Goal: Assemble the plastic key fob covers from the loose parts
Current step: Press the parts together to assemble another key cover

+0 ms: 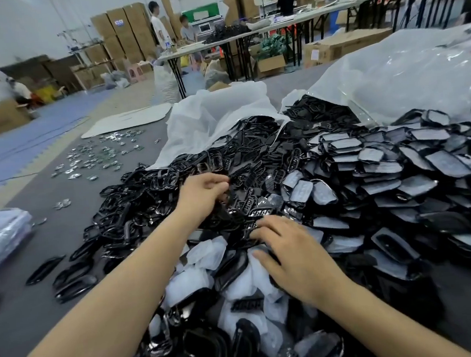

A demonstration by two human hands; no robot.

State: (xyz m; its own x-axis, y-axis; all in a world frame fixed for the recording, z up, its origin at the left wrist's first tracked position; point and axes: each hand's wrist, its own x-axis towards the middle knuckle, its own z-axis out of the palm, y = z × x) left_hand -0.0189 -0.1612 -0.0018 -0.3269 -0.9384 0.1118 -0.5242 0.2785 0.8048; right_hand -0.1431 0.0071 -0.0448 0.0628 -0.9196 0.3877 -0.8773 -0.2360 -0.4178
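Observation:
A big heap of loose black key fob parts covers the grey mat: open frames (pixel 145 197) on the left, button-hole pieces (pixel 257 176) in the middle, film-covered shells (pixel 398 169) on the right. My left hand (pixel 204 194) reaches into the heap where frames meet button-hole pieces, its fingers curled and pinching a black part. My right hand (pixel 289 254) lies nearer me, thumb and fingertips around a black button-hole piece (pixel 254 232). Glossy black shells (pixel 76 287) lie singly at the near left.
Two open white plastic bags (pixel 217 114) spill parts at the back of the heap. Crumpled clear wrappers (pixel 206 252) lie between my arms. Small silver pieces (pixel 98 159) are scattered far left, and a bagged stack (pixel 0 236) sits at the left edge. Tables, cartons and people stand beyond.

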